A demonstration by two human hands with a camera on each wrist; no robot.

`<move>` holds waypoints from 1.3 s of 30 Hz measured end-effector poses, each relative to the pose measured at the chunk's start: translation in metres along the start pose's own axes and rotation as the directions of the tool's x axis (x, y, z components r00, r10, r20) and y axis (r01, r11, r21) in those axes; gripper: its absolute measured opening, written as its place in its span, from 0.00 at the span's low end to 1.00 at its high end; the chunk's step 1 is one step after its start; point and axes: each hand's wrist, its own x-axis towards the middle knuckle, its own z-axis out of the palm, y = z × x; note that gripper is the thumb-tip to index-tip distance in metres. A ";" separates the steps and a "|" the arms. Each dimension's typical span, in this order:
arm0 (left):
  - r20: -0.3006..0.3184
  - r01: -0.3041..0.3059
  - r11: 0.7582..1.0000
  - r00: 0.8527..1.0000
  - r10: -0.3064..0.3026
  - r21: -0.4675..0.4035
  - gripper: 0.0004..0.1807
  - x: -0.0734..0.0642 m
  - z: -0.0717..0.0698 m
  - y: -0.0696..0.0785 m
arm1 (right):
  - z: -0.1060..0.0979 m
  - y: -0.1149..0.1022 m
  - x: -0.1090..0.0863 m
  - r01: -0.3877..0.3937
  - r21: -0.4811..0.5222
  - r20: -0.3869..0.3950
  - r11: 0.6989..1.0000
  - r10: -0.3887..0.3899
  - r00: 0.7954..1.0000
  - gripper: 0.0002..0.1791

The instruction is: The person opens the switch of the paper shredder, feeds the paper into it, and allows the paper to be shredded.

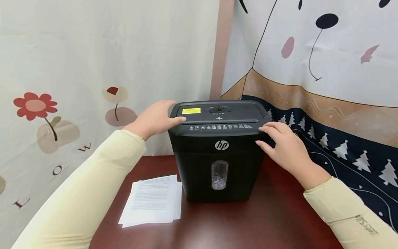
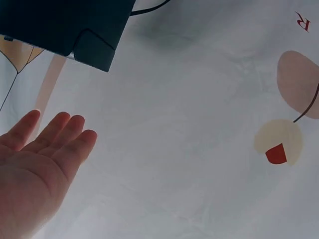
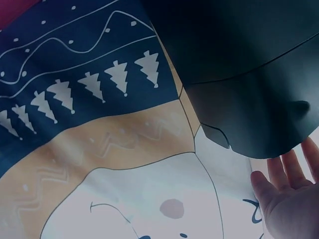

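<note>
Black shredder (image 1: 199,169) on the table (image 1: 280,218), papers (image 1: 152,200) near its left side — left hand (image 1: 154,118) and right hand (image 1: 287,147) loosely spread by its top edges, contact unclear; best steady it evenly, clear of the slot (image 1: 222,121).

Pale yellow ribbed sleeves (image 1: 84,193) — dark lettering (image 1: 367,224) on the right

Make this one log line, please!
left hand: at shredder, left side; right hand: at shredder, right side; papers: on table, beside shredder; shreds: behind window
</note>
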 end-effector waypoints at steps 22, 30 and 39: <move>0.121 -0.017 0.997 0.993 0.007 0.075 0.40 0.076 -0.010 0.060 | 0.009 0.003 0.008 0.059 -0.030 -0.044 0.998 -0.061 0.997 0.18; 0.156 0.002 0.999 0.988 -0.011 0.054 0.40 0.089 -0.003 0.069 | 0.012 0.002 0.006 0.071 -0.038 -0.075 0.997 -0.074 0.994 0.18; 0.191 -0.005 0.997 0.982 -0.010 0.079 0.40 0.103 0.012 0.069 | 0.021 0.002 0.004 0.099 -0.053 -0.084 0.994 -0.103 0.991 0.18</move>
